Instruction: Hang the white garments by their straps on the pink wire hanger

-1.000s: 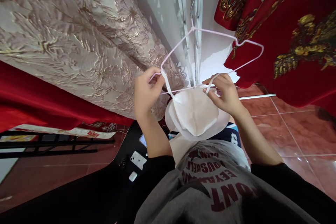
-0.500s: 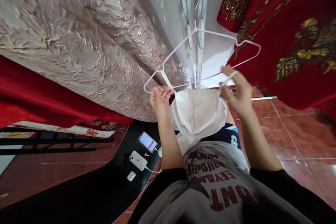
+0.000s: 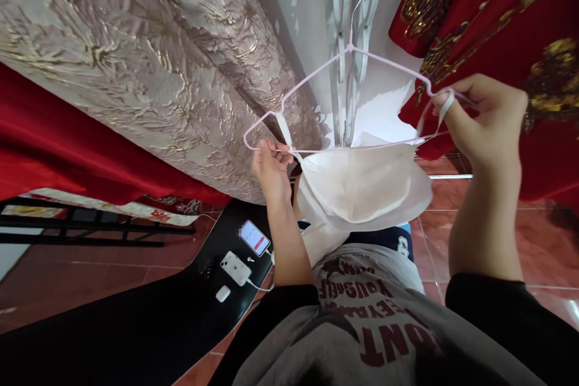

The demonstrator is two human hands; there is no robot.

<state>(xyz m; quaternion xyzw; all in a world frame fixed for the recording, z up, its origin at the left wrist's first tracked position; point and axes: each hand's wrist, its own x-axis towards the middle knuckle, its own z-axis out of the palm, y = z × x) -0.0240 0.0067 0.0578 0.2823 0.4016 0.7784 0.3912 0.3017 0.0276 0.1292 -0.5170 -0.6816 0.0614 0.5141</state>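
Observation:
A pale pink hanger (image 3: 316,74) with a metal hook is held level in front of me. From it hangs a white sheer garment (image 3: 362,184), one strap (image 3: 284,131) looped over the hanger's left notch. My left hand (image 3: 274,166) is closed round the hanger's lower bar near its left end, beside that strap. At the right notch, my right hand (image 3: 484,111) pinches the other white strap (image 3: 446,105) against the hanger, with its loop round the notch. The fingers behind the hanger are partly hidden.
Red gold-trimmed cloth (image 3: 456,24) hangs at the right, and cream-and-gold floral fabric (image 3: 149,66) at the left. White metal rods (image 3: 346,90) stand behind the hanger. On a black bench (image 3: 149,313) lie two phones (image 3: 254,237), a white earbud case (image 3: 223,294) and a cable.
My right hand has moved up and right, carrying its strap from the lower bar to the hanger's right notch. The garment has spread wider. My left hand stays near the left end.

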